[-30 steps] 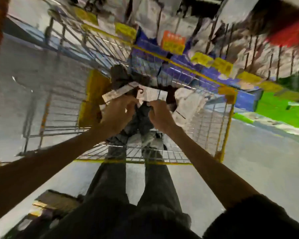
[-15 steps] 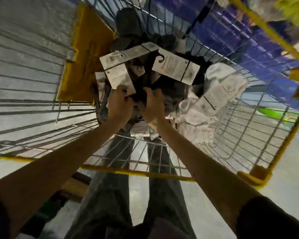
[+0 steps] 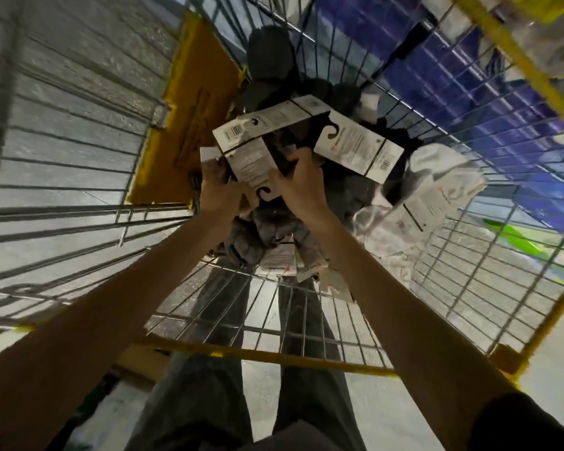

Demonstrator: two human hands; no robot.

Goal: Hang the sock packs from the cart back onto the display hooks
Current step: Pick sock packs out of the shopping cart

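Note:
Both of my hands reach down into a wire cart [image 3: 306,320] with a pile of sock packs at its bottom. My left hand [image 3: 220,190] and my right hand [image 3: 302,185] grip one dark sock pack [image 3: 251,164] by its white card label, whose cut-out hook points toward me. Another dark pack [image 3: 271,123] lies just above it, and a third labelled pack [image 3: 358,148] to the right. White sock packs [image 3: 433,196] lie at the right side of the pile. No display hooks are in view.
The cart has a yellow rim [image 3: 274,356] near me and a yellow flap [image 3: 196,115] on its far left wall. Blue shelving [image 3: 469,76] shows through the wire at top right. My legs stand on the grey floor [image 3: 388,418] behind the cart.
The view has dropped from the shelves down into the cart. My hands have moved deeper into the pile and taken hold of one dark pack's card label.

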